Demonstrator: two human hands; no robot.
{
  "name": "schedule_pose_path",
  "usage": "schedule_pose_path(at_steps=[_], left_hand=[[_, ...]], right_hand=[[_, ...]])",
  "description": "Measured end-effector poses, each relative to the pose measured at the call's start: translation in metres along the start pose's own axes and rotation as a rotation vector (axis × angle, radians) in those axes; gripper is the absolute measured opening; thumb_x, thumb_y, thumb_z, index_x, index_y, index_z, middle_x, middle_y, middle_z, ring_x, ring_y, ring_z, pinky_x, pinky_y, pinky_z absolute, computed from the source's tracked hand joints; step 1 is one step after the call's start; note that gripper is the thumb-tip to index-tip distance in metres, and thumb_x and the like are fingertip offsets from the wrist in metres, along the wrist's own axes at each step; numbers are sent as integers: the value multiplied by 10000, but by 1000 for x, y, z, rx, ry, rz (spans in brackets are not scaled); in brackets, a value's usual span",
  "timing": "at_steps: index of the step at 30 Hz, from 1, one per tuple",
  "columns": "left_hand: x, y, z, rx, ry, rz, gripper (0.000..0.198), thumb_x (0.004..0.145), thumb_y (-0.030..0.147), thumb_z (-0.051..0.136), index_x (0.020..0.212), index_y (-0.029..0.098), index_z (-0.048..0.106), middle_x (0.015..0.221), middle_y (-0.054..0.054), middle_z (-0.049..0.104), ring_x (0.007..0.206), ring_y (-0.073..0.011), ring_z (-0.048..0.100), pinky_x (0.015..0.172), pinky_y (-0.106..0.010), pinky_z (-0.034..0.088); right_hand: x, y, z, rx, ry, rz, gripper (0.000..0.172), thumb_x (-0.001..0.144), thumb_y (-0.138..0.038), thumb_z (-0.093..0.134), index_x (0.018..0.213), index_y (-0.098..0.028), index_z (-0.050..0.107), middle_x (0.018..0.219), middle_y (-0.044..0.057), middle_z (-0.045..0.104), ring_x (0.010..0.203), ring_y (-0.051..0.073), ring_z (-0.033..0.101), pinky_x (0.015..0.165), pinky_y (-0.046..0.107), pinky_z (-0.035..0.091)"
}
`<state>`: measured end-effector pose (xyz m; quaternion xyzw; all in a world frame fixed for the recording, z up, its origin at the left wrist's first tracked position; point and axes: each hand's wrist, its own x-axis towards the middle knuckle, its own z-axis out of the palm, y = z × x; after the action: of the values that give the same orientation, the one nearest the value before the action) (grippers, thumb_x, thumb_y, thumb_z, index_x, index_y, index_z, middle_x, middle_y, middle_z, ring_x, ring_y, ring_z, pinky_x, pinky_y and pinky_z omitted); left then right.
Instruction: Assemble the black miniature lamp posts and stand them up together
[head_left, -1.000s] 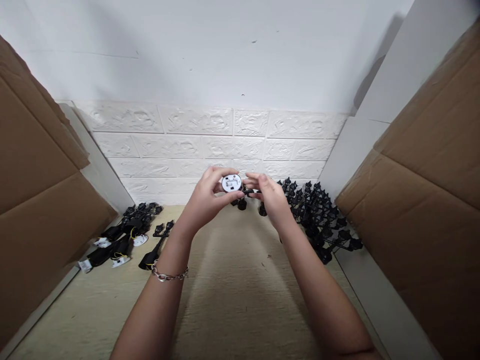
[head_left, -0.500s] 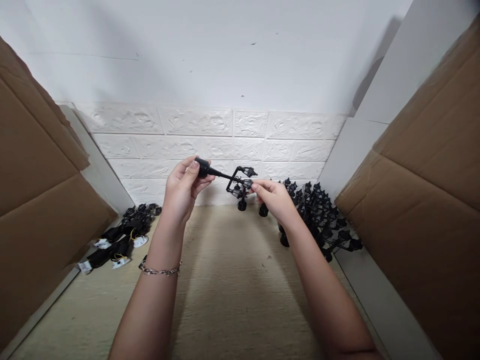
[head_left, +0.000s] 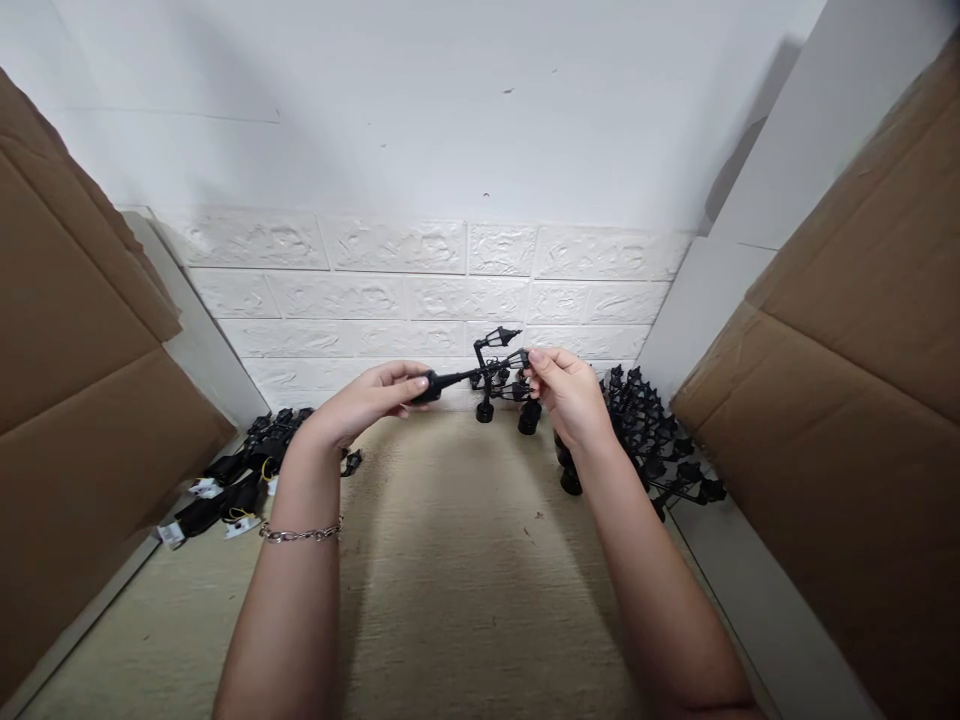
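A black miniature street lamp (head_left: 459, 377) with several lanterns is held in the air, lying nearly level between both hands. My left hand (head_left: 371, 398) is closed around its thick round base, thumb on top. The fingertips of my right hand (head_left: 568, 392) pinch the tip of the middle lantern at the other end. One lantern (head_left: 502, 337) stands out above the post and another below it. Behind the held lamp, a standing lamp's round base (head_left: 485, 411) and a second base (head_left: 528, 417) show on the table.
Many black miniature lamps (head_left: 649, 425) crowd the right side. At the left lies a pile of black lamp parts (head_left: 240, 490) with white pieces and yellow wires. Cardboard panels (head_left: 82, 400) flank both sides, and a white brick-patterned wall (head_left: 367, 295) closes the back.
My left hand has lowered and its wrist has bent, bringing the base down. My right hand has shifted slightly right. The lamp has swung so its lantern end now points slightly upward.
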<state>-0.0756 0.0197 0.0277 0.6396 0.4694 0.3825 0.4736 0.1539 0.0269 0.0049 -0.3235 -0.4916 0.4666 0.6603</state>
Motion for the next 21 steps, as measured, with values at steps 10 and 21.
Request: schedule_pose_path(at_steps=[10,21], left_hand=[[14,-5,36,172,-248,103,351,675,332,646,980,171,581,925,-36,615,793,-140,572,717,-264,420],[20,-9,68,209,-248,209,195,706,335,582,661,148,552,615,18,524,607,-111,497,573,-234,374]], right_hand=[[-4,5,6,-290,-68,-30,273,639,-424,655,621,-151,641,511,-31,430,503,80,358,485,219,299],[-5,5,8,-288,-64,-27,262,663,-418,633,634,-158,645,501,-29,446,497,87,376,487,224,310]])
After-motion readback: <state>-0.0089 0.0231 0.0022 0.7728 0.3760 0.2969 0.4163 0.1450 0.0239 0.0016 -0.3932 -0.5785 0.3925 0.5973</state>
